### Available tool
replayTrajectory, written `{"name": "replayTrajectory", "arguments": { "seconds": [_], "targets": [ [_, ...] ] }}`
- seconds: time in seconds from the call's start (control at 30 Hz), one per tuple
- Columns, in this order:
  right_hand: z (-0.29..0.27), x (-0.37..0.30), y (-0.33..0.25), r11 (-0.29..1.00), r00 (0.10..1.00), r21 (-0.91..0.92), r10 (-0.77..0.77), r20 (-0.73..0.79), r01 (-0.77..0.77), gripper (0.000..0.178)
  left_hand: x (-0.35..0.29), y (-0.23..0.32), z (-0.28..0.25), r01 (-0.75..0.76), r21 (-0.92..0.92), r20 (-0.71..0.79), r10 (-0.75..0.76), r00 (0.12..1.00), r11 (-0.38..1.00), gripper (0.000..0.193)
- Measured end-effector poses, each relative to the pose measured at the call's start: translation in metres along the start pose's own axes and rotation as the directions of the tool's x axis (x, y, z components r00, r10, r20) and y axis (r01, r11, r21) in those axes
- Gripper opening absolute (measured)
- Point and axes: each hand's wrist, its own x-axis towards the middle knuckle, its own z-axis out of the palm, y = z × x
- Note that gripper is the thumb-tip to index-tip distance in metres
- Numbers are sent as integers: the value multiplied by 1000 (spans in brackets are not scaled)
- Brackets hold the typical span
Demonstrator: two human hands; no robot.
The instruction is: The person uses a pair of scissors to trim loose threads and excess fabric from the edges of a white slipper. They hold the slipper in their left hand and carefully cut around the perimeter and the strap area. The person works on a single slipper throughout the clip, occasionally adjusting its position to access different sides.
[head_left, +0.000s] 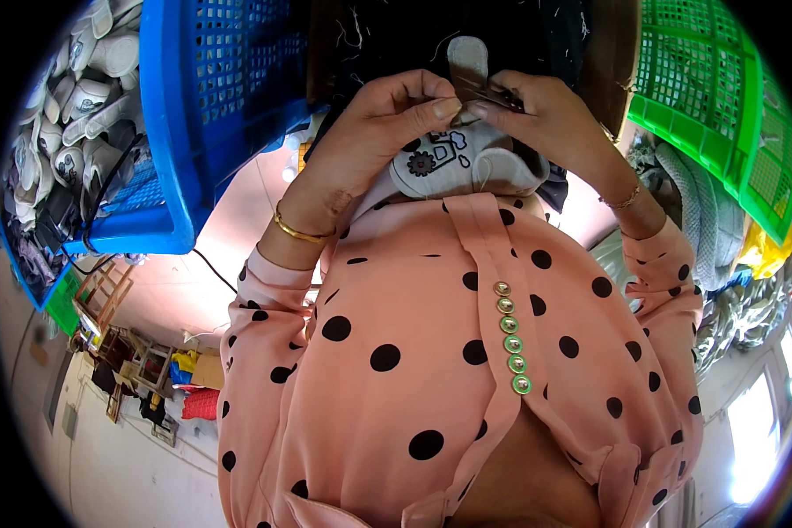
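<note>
- head view: a white shoe upper (431,172) sits at the top middle, against the wearer's front, its dark gear-and-outline embroidery facing up; a rounded pale tab (468,58) stands up from it between the two hands.
- the left hand (405,110) is mostly closed, fingers curled, thumb and index fingertip nearly together beside the base of the tab; whether anything is pinched between them, i cannot tell.
- the right hand (546,110) is bent round the other side of the upper, thumb laid on its edge, fingers curled and gripping it; a small dark thing shows by these fingers, too hidden to make out.
- a gold bangle (299,227) rings the left wrist, a thin bracelet (623,199) the right.
- beyond the hands lies a dark surface (387,40) with loose pale threads.
- to the left, a blue basket (172,176) stands near white shoe pieces (88,97) heaped together.
- to the right is a green basket (700,75), with grey pieces (688,189) and a yellow bag (766,251) near it.
- the wearer's shirt (396,299) is pink with black dots.
</note>
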Motion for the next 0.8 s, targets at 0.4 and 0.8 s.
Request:
{"name": "replayTrajectory", "arguments": {
  "seconds": [0.4,0.8],
  "targets": [
    [1,-8,-1,885,996,459,93,-15,-76,29,-11,2,2,-296,891,68,545,836,343,14],
    [-4,-15,-4,877,998,480,50,-29,-30,29,7,-8,-10,-293,850,-90,667,739,439,8]
  ]
}}
